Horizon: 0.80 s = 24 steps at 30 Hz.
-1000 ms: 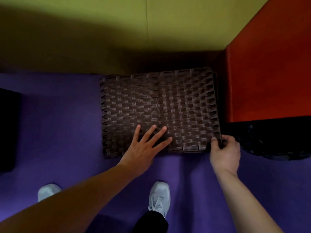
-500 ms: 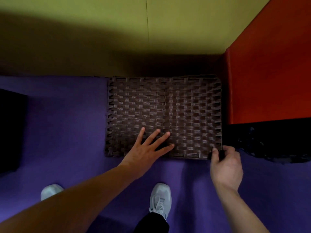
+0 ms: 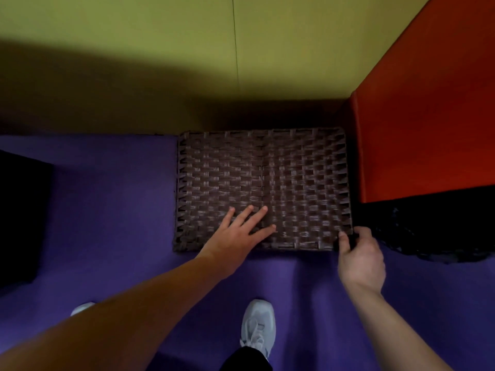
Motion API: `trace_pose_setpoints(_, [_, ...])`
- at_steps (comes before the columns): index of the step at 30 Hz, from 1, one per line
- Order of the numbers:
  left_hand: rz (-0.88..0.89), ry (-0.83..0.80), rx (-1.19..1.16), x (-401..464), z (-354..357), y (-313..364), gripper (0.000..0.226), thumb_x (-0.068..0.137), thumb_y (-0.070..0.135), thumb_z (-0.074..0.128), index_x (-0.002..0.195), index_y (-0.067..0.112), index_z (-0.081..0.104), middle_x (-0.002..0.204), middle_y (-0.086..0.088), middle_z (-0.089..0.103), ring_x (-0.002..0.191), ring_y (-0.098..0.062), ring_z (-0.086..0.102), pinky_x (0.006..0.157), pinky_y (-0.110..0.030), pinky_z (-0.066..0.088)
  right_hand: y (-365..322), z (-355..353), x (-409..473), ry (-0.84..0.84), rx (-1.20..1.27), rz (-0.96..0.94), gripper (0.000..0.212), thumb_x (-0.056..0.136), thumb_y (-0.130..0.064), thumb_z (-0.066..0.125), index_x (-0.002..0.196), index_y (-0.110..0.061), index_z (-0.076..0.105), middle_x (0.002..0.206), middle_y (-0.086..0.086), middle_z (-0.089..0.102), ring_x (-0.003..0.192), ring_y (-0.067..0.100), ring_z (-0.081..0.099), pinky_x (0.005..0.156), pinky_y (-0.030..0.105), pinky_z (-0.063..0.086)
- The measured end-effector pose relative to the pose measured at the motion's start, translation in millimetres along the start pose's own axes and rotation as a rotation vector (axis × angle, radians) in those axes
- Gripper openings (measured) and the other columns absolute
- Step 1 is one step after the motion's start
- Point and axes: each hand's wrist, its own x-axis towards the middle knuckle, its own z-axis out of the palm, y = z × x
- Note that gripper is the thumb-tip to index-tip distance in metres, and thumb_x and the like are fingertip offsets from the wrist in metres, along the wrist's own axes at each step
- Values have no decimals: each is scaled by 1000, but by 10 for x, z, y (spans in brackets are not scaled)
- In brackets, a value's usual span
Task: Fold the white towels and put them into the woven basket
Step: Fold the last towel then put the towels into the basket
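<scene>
A dark brown woven basket (image 3: 294,170) stands on the purple floor against the yellow-green wall, its flat woven top facing me. My left hand (image 3: 238,234) lies flat on the near part of that woven top with fingers spread. My right hand (image 3: 359,255) grips the basket's near right corner, thumb on top and fingers curled around the edge. No white towel is in view.
A red block (image 3: 428,116) stands right of the basket, with a dark mass (image 3: 434,231) below it. A black object (image 3: 21,215) sits at the left edge. My two grey shoes (image 3: 258,328) stand on the purple floor (image 3: 107,210).
The basket has turned square to the wall and shifted right, toward the red block. Both hands have stayed on it, left flat on top, right on the corner.
</scene>
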Motion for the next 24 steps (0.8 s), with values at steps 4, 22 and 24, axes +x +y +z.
trace_pose_setpoints(4, [-74, -62, -7, 54, -197, -24, 90, 95, -1, 49, 159, 38, 0, 167, 1, -20, 155, -28, -9, 124, -48, 6, -128, -70, 91, 35, -62, -9, 50, 97, -43, 52, 135, -11, 50, 123, 22, 58, 107, 43, 58, 82, 49, 51])
trace_pose_setpoints(22, [-854, 88, -611, -242, -149, -423, 69, 98, 26, 51, 156, 18, 15, 148, -20, 30, 126, -40, 46, 102, -52, 47, -316, -74, 399, -328, -152, -145, 80, 100, -42, 49, 159, -35, -3, 168, 4, -2, 149, 36, 22, 118, 46, 29])
trace_pose_setpoints(24, [-877, 121, -653, -255, -88, -414, 70, 99, 24, 50, 158, 18, 12, 150, -20, 30, 127, -39, 47, 102, -51, 48, -313, -45, 408, -311, -123, -167, 77, 101, -39, 48, 159, -36, -3, 168, 5, -1, 149, 36, 22, 118, 46, 28])
